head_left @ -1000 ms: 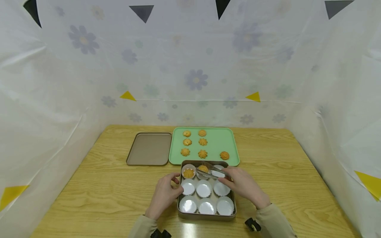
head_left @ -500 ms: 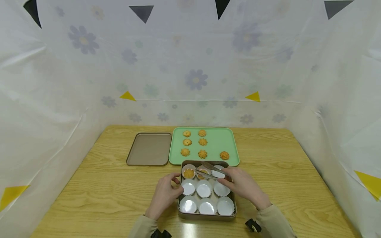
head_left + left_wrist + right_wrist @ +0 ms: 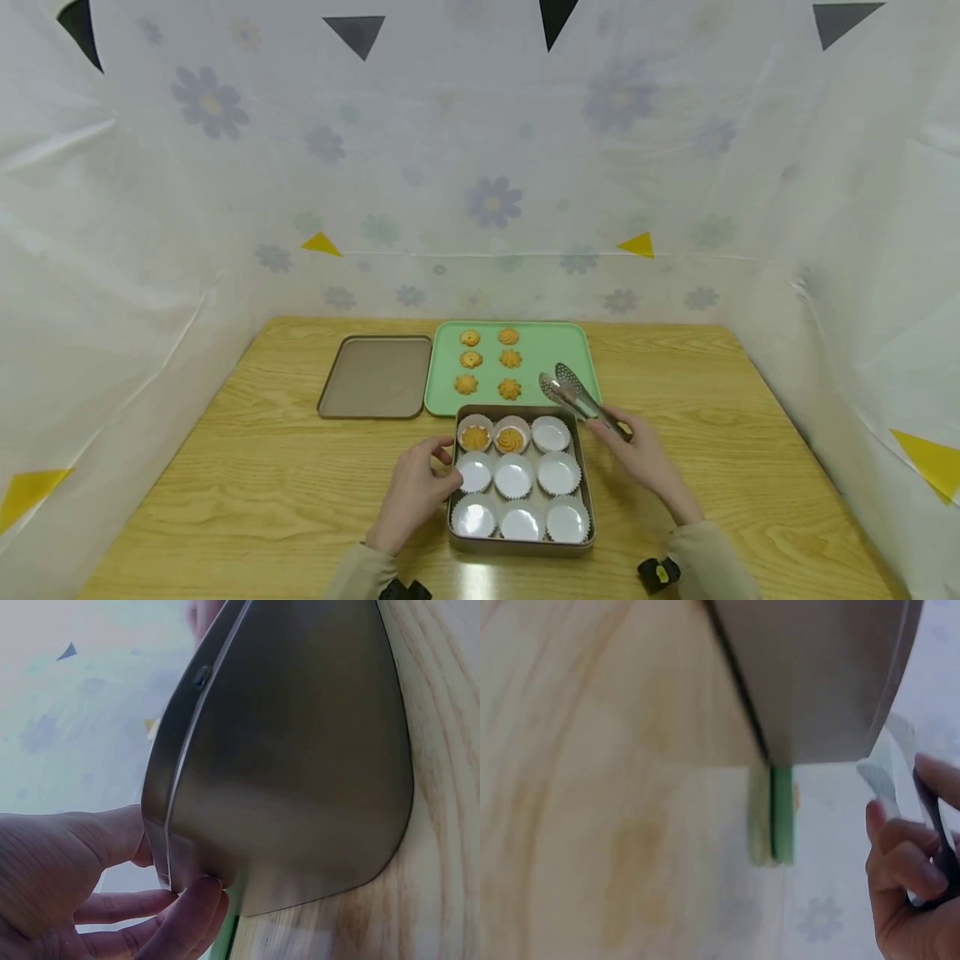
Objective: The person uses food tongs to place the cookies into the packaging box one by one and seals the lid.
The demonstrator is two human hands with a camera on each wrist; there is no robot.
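Note:
My left hand (image 3: 416, 492) pinches the left wall of a metal tin (image 3: 517, 547), thumb over the rim and fingertips on the outside, as the left wrist view (image 3: 187, 915) also shows. White paper baking cups (image 3: 513, 477) fill the tin in rows. A flower-shaped cookie (image 3: 475, 437) lies in the far left cup, and a swirl cookie (image 3: 510, 440) in the far middle one. Beyond the tin's right far corner, my right hand (image 3: 645, 458) grips metal tongs (image 3: 592, 410). Their spread tips hang over the right part of the green tray (image 3: 551, 342), hiding the spot beneath.
Several cookies (image 3: 510, 358) lie in two columns on the left half of the green tray, just behind the tin. A flat brown metal lid (image 3: 378, 375) lies left of the tray on the wooden table (image 3: 247, 467). White flowered sheeting (image 3: 495, 167) encloses the table.
The tongs have let go of the swirl cookie in the far middle cup. My right hand has carried them right and away from me, out over the tray. My left hand has stayed put.

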